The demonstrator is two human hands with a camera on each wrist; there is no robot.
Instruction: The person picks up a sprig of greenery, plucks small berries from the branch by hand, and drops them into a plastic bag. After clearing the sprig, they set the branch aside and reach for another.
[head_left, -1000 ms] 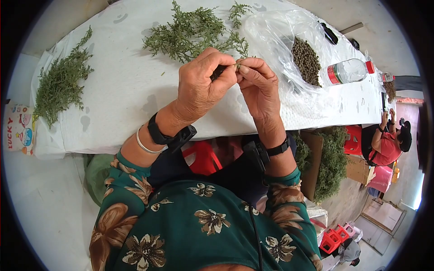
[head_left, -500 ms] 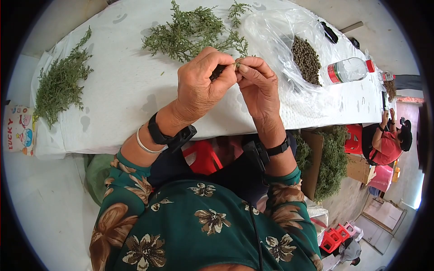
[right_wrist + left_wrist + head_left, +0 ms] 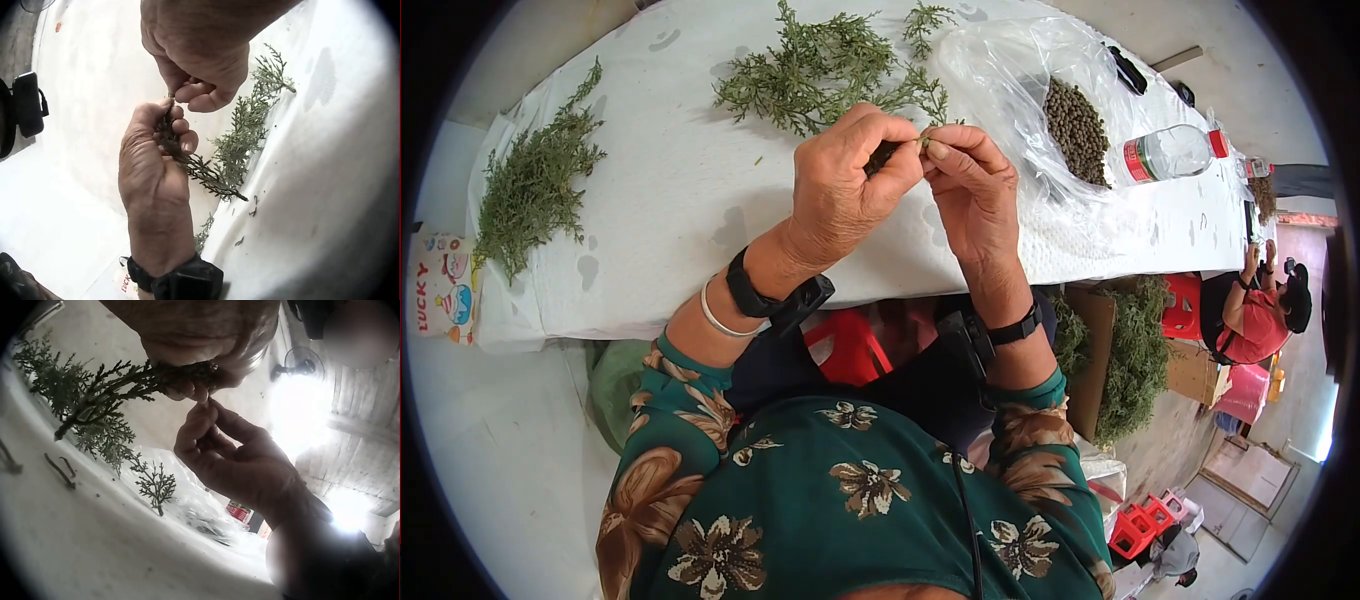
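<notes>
Green leaves on a sprig (image 3: pixel 212 178) poke out of the left grip (image 3: pixel 845 190), which curls round it above the counter (image 3: pixel 670 210), I guess to keep it still. The right grip (image 3: pixel 977 200) pinches a tiny bit (image 3: pixel 925 144) with fingertips, probably because it's so small.

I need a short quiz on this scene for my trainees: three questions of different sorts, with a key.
1. Where is the white bangle worn?
A. Right wrist
B. Left wrist
C. Both wrists

2. True or false: the left hand holds a sprig.

3. Fill in the colour: the larger bottle has a ____ cap.

Key: 1. B; 2. true; 3. red.
</notes>
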